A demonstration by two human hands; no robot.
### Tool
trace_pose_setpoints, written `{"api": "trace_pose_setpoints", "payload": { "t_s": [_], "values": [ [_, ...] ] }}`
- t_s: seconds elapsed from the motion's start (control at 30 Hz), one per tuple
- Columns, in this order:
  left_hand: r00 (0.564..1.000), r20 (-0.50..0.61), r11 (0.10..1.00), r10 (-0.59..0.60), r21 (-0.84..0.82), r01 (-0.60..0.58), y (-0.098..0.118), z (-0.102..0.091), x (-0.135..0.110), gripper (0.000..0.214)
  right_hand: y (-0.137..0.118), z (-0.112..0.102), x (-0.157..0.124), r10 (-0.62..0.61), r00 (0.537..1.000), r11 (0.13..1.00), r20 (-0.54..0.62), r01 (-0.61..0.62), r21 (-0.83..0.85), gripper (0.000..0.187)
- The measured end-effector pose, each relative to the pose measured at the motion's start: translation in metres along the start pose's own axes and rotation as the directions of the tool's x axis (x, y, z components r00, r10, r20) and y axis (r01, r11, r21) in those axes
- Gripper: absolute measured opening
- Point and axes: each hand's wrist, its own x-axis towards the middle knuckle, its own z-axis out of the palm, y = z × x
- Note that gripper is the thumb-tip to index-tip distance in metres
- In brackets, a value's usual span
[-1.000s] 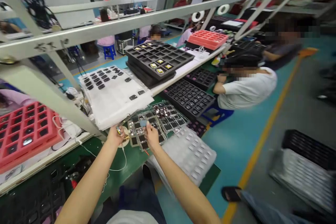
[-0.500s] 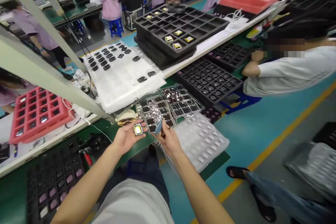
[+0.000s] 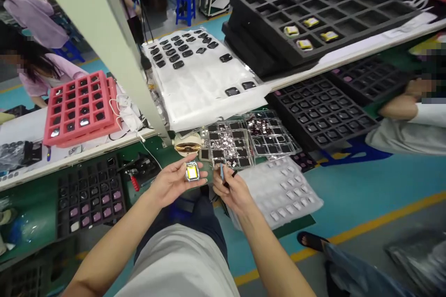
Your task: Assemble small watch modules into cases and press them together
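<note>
**Bright square up in the left hand, blue piece pinched in the right!**

I'm watching through the head camera, and both hands meet over the near edge of the green bench point(image 3: 170, 158). The left hand point(image 3: 172, 181) is turned palm up, holding a case point(image 3: 192, 171) with a yellow-and-white middle between thumb and fingers. Just beside it, apart from the case, the right hand point(image 3: 234, 190) is closed narrow, gripping a thin blue piece point(image 3: 221, 171) on edge. Something dark and slender pokes out of that same grip; I can't tell what it is.

Behind the fingers I see a round cream device point(image 3: 188, 141), and beside it a clear tray point(image 3: 249, 146) strewn with shiny bits. Under and beyond the right wrist lies the milky tray point(image 3: 256, 181), its far side lined with small pale pieces.

Up on the shelf, the white sheet point(image 3: 202, 97) carries dark rounded pieces point(image 3: 178, 64). Farther right, the big black tray point(image 3: 268, 42) shows a few yellow-edged pieces point(image 3: 329, 36). Over left, I've got a red tray point(image 3: 66, 141) on the shelf and a red-handled tool point(image 3: 134, 183) on the bench below. A co-worker's forearm point(image 3: 397, 107) rests at far right.
</note>
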Motion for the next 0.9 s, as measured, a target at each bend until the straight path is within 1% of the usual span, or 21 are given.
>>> {"api": "trace_pose_setpoints", "payload": {
  "t_s": [0.07, 0.13, 0.2, 0.27, 0.33, 0.37, 0.47, 0.5, 0.57, 0.63, 0.67, 0.73, 0.8, 0.83, 0.9],
  "values": [
    [1.0, -0.021, 1.0, 0.019, -0.021, -0.02, 0.0, -0.009, -0.006, 0.06, 0.006, 0.006, 0.005, 0.008, 1.0, 0.997, 0.006, -0.007, -0.079, 0.058],
    [0.999, -0.041, 0.999, 0.028, -0.037, -0.03, 0.001, -0.02, -0.012, 0.059, 0.014, 0.007, 0.011, -0.001, 1.0, 0.985, -0.009, -0.001, -0.173, 0.061],
    [0.995, -0.084, 0.998, 0.046, -0.046, -0.049, 0.002, -0.035, -0.022, 0.057, 0.025, 0.0, 0.02, -0.028, 0.998, 0.959, -0.052, 0.012, -0.282, 0.063],
    [0.984, -0.155, 0.995, 0.082, -0.049, -0.091, 0.003, -0.055, -0.033, 0.057, 0.041, -0.016, 0.031, -0.074, 0.99, 0.913, -0.118, 0.02, -0.408, 0.061],
    [0.959, -0.256, 0.99, 0.121, -0.044, -0.137, 0.002, -0.08, -0.045, 0.057, 0.068, -0.039, 0.045, -0.121, 0.974, 0.84, -0.19, -0.001, -0.542, 0.056],
    [0.941, -0.312, 0.988, 0.134, -0.036, -0.153, 0.001, -0.094, -0.05, 0.054, 0.085, -0.051, 0.052, -0.133, 0.966, 0.797, -0.222, -0.029, -0.604, 0.051],
    [0.881, -0.454, 0.989, 0.131, -0.005, -0.15, -0.011, -0.137, -0.061, 0.041, 0.148, -0.08, 0.078, -0.119, 0.946, 0.657, -0.301, -0.152, -0.739, 0.037],
    [0.867, -0.484, 0.991, 0.118, 0.001, -0.134, -0.017, -0.151, -0.063, 0.038, 0.171, -0.087, 0.088, -0.108, 0.942, 0.611, -0.316, -0.188, -0.769, 0.033],
    [0.857, -0.511, 0.997, 0.073, 0.009, -0.08, -0.033, -0.177, -0.065, 0.035, 0.212, -0.098, 0.106, -0.099, 0.941, 0.529, -0.323, -0.225, -0.818, 0.024],
    [0.87, -0.492, 1.0, 0.019, 0.03, -0.005, -0.052, -0.2, -0.063, 0.032, 0.243, -0.106, 0.121, -0.115, 0.947, 0.459, -0.299, -0.216, -0.862, 0.022],
    [0.885, -0.466, 0.998, -0.01, 0.044, 0.035, -0.062, -0.209, -0.059, 0.029, 0.253, -0.111, 0.127, -0.133, 0.951, 0.428, -0.28, -0.2, -0.882, 0.024],
    [0.916, -0.393, 0.991, -0.084, 0.06, 0.117, -0.087, -0.225, -0.049, 0.025, 0.263, -0.122, 0.135, -0.191, 0.951, 0.364, -0.242, -0.161, -0.917, 0.029],
    [0.931, -0.329, 0.981, -0.157, 0.055, 0.185, -0.114, -0.236, -0.037, 0.022, 0.263, -0.135, 0.139, -0.272, 0.94, 0.293, -0.207, -0.124, -0.948, 0.031],
    [0.931, -0.318, 0.978, -0.179, 0.049, 0.205, -0.128, -0.242, -0.031, 0.022, 0.262, -0.14, 0.14, -0.317, 0.93, 0.253, -0.189, -0.109, -0.961, 0.032],
    [0.919, -0.338, 0.974, -0.205, 0.023, 0.226, -0.155, -0.255, -0.025, 0.024, 0.26, -0.143, 0.137, -0.407, 0.902, 0.159, -0.142, -0.084, -0.984, 0.032]
  ]
}}
